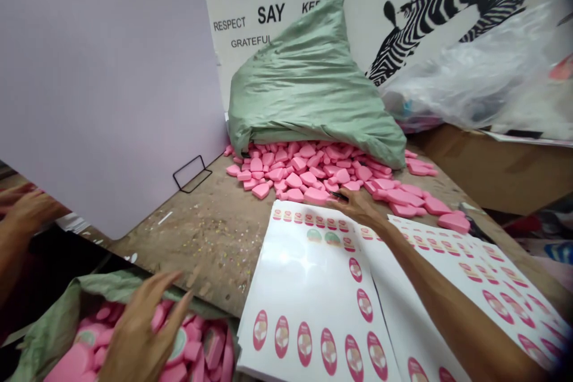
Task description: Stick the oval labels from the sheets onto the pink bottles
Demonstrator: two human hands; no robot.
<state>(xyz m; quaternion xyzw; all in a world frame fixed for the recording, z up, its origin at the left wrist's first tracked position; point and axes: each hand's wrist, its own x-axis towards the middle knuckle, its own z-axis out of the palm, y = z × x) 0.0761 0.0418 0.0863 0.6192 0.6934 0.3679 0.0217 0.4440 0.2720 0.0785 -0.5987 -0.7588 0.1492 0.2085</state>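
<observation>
L hand (pixel 143 334) is over pink pieces (pixel 197 340) in a green sack (pixel 54 316), fingers apart, not clamped. R hand (pixel 358 206) pinches small black item (pixel 339 195) w/ fingers together, above sticker sheets (pixel 304 286), beside pink pile (pixel 304 170) on tabletop (pixel 210 239). Other person's hand (pixel 27 209) at left edge.

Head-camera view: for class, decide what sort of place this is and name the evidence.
Probably a workshop labelling goods by hand: sheets of printed oval stickers, a heap of pink moulded pieces spilling from a green sack.

sticker sheets (pixel 313 304) cut off below, print (pixel 308 219) too small to read
</observation>
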